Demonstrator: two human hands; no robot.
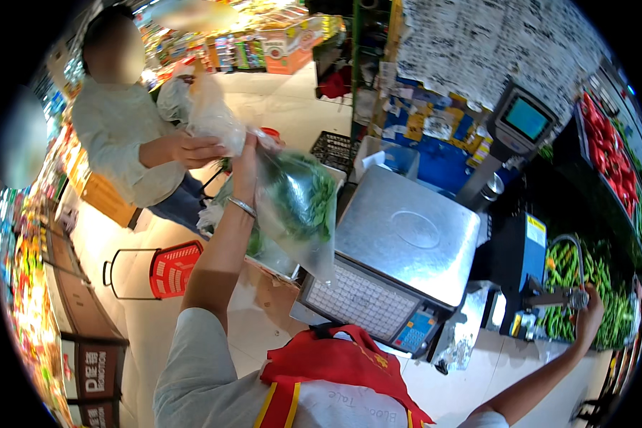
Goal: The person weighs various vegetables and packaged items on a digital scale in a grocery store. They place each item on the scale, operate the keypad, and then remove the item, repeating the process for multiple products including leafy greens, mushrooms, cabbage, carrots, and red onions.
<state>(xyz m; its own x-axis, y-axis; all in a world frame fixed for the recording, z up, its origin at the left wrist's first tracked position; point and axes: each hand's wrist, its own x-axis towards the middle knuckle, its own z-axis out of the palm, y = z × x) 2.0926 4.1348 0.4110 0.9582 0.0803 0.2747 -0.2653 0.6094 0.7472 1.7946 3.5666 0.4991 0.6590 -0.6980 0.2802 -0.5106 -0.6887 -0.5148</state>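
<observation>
My left hand (pixel 244 160), a bracelet at its wrist, is raised and grips the gathered top of a clear plastic bag of leafy greens (pixel 299 195). The bag hangs beside the metal platter (pixel 412 230) of a weighing scale. Close to my left fingers, another person's hand (pixel 198 150) holds a whitish plastic bag (pixel 214 115); whether the two bags touch is unclear. Far to the right, my right hand (pixel 590 315) is at the metal end of an arm (pixel 556 298) on a blue and black machine (pixel 535 251). Its fingers are partly hidden.
The scale has a key panel (pixel 358 299) and a raised display (pixel 525 119). Green peppers (pixel 572 273) lie beside the machine, with red peppers (pixel 610 155) above. A person (pixel 123 128) stands opposite. A red shopping basket (pixel 176 269) is on the floor at left.
</observation>
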